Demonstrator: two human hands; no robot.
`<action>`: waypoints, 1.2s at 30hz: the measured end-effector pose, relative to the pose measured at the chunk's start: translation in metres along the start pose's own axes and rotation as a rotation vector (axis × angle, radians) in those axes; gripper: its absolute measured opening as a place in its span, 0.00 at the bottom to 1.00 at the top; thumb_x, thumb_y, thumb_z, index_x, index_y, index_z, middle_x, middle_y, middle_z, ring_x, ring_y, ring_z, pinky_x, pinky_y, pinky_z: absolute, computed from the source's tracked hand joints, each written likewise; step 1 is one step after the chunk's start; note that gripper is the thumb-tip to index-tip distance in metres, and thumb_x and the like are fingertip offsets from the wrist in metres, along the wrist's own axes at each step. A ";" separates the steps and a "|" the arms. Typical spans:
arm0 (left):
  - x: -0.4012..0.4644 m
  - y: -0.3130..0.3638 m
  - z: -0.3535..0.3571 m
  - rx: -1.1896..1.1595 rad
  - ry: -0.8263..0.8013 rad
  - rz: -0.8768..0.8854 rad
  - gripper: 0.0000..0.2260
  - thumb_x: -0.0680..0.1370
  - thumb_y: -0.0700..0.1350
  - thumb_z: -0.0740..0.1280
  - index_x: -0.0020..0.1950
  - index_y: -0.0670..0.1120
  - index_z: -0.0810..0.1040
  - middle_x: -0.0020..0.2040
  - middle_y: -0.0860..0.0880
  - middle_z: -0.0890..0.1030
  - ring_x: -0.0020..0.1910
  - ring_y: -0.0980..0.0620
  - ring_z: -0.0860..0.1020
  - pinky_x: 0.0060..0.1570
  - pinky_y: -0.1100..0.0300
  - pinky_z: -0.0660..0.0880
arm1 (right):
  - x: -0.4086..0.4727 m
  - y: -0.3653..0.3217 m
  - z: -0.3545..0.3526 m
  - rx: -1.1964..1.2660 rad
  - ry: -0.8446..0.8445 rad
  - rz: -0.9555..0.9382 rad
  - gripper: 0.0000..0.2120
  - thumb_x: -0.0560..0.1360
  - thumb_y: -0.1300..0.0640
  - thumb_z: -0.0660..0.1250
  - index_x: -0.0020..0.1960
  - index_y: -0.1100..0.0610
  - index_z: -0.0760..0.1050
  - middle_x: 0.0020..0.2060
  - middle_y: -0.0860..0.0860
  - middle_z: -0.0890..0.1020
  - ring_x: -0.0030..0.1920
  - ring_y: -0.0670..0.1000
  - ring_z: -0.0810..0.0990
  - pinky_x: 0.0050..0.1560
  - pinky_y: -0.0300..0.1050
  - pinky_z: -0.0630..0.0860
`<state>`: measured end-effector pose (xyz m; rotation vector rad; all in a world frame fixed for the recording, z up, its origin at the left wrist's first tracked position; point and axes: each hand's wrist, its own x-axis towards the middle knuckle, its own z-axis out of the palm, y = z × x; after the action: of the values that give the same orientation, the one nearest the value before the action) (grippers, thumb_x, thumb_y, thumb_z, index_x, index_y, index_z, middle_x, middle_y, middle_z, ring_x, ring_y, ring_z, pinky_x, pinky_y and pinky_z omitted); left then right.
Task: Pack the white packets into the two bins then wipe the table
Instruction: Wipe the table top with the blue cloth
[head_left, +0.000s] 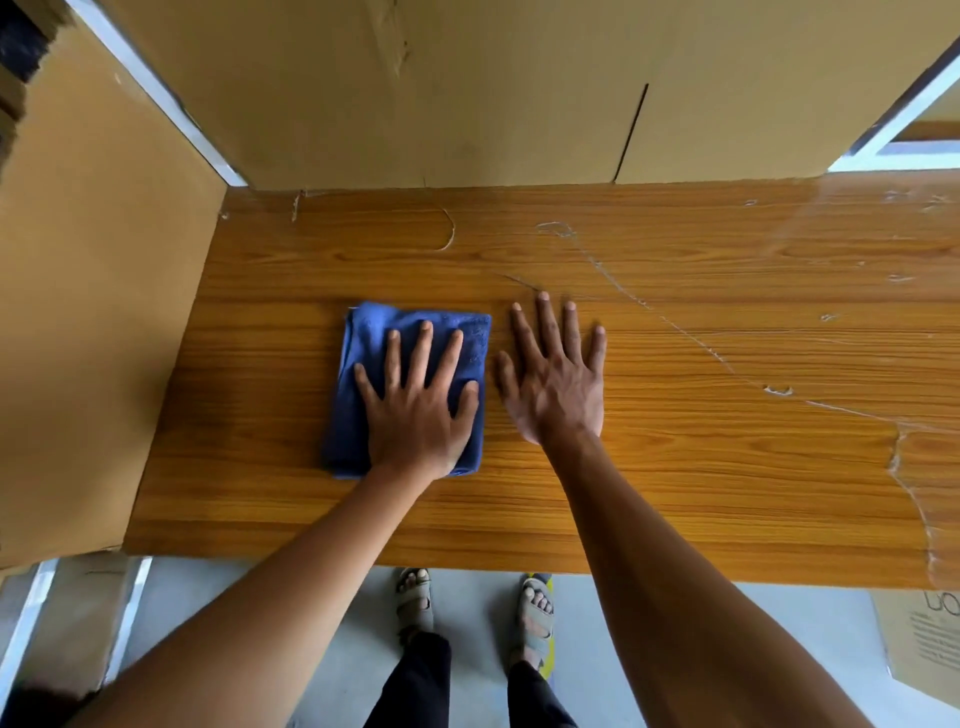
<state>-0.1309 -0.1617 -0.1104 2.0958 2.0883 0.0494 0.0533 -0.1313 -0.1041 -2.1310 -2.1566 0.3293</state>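
A folded blue cloth (363, 358) lies on the wooden table (675, 467), left of centre. My left hand (415, 410) presses flat on the cloth with its fingers spread and straight. Just to the right of the cloth, my right hand (556, 374) lies flat on the bare wood, fingers spread, holding nothing. No white packets and no bins are in view.
Cardboard panels stand along the table's back (467, 93) and left side (93, 312). Clear tape and wrinkled film (904, 467) cross the table's right part. Below the front edge are my feet in sandals (535, 618) on a grey floor, and a cardboard box (930, 644) at lower right.
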 end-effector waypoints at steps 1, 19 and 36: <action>0.001 0.001 -0.001 0.002 -0.016 -0.014 0.29 0.84 0.68 0.45 0.86 0.63 0.48 0.87 0.54 0.47 0.86 0.42 0.45 0.76 0.24 0.44 | -0.001 0.000 0.000 0.003 0.001 0.004 0.32 0.85 0.34 0.37 0.86 0.43 0.41 0.85 0.48 0.40 0.85 0.56 0.37 0.81 0.67 0.41; -0.016 0.007 0.001 0.016 -0.007 0.009 0.30 0.85 0.68 0.47 0.86 0.63 0.47 0.87 0.54 0.47 0.86 0.43 0.45 0.76 0.23 0.46 | 0.001 -0.001 0.001 -0.004 0.008 -0.002 0.31 0.85 0.35 0.37 0.86 0.43 0.40 0.85 0.48 0.39 0.84 0.55 0.36 0.81 0.67 0.41; 0.000 -0.012 -0.001 0.013 -0.004 0.029 0.29 0.85 0.68 0.47 0.86 0.64 0.46 0.87 0.54 0.47 0.86 0.43 0.45 0.76 0.23 0.46 | -0.001 0.000 0.001 -0.025 0.010 -0.002 0.32 0.85 0.34 0.38 0.86 0.43 0.40 0.85 0.48 0.40 0.85 0.55 0.37 0.82 0.67 0.42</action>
<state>-0.1426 -0.1621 -0.1108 2.1315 2.0619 0.0353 0.0529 -0.1322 -0.1053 -2.1387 -2.1685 0.2929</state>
